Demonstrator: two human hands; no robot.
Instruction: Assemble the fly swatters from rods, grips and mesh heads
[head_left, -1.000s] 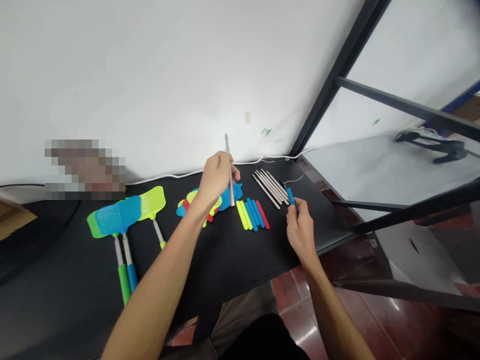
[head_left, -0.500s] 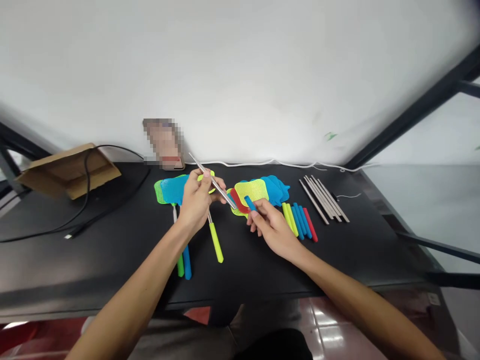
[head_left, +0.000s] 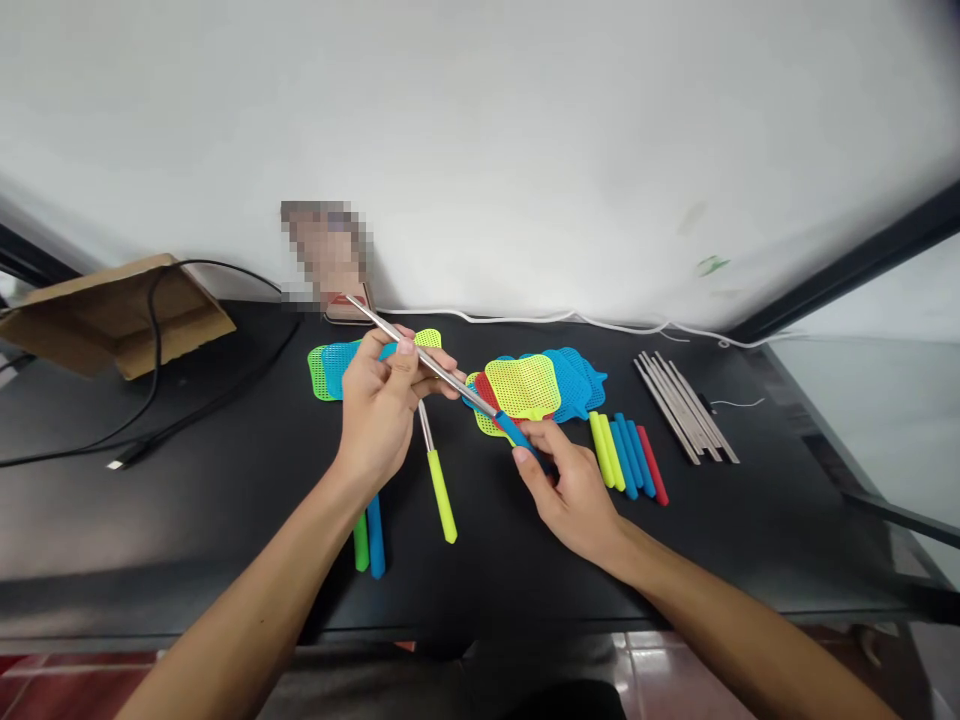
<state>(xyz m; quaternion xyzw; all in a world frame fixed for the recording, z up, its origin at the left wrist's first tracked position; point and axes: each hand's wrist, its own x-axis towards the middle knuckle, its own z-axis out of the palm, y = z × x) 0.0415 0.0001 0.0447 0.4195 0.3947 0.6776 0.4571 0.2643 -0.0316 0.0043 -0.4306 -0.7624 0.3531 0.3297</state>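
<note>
Left hand (head_left: 384,412) pinching metal rod (head_left: 442,372), right hand (head_left: 576,492) pinching blue handle (head_left: 514,432) (ends meet, can't tell if inserted), both above bench (head_left: 247,520) between front and back edges; loose rods (head_left: 684,408) toward right edge.

Left hand (head_left: 384,405): one metal rod (head_left: 375,318). Right hand (head_left: 571,490): one blue handle (head_left: 514,431). Under left hand: three swatters (head_left: 442,497): green, blue, yellow. Just right of right hand: six loose handles (head_left: 631,455): two yellow, three blue, one red. Farther right: loose rods (head_left: 679,410), about six, overlapping, exact count unclear. Beyond right hand: swatter heads (head_left: 523,385), at least five, stacked.
</note>
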